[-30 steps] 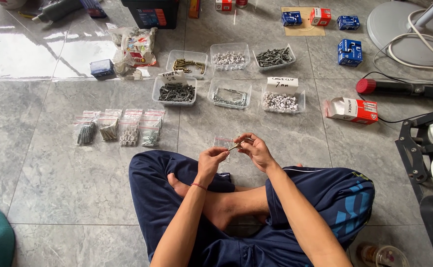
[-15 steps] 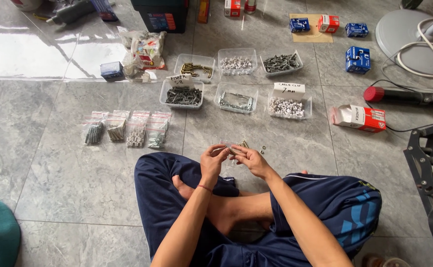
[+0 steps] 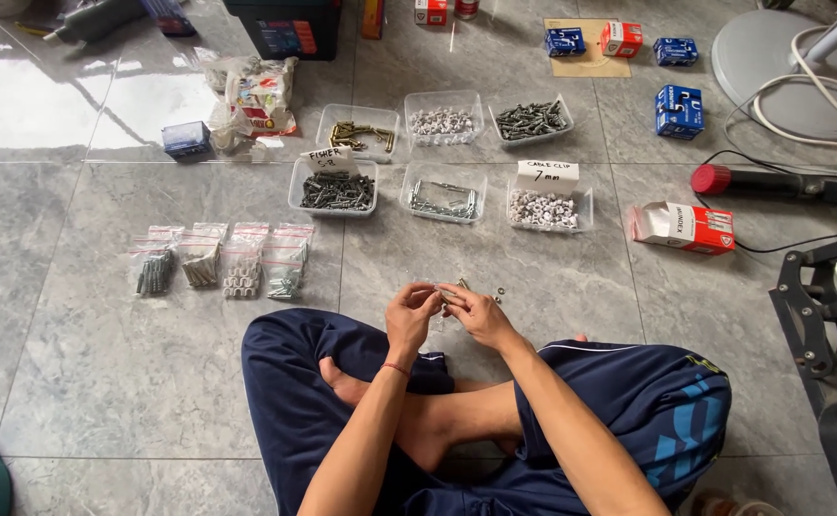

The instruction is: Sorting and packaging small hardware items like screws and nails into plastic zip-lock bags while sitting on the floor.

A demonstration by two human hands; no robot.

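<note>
I sit cross-legged on a grey tiled floor. My left hand and my right hand meet just above the floor in front of my knees, fingers pinched together on a small clear plastic bag that is mostly hidden between them. A few tiny metal pieces lie on the tile beside my right hand. To my left a row of small filled zip bags lies on the floor.
Several clear trays of screws, plugs and clips stand ahead in two rows. A red and white box, blue boxes, a red-tipped tool, a fan base and a black frame are on the right.
My hands have come down from in front of me to just above the floor, still pinched together. The view has tilted slightly downward.
</note>
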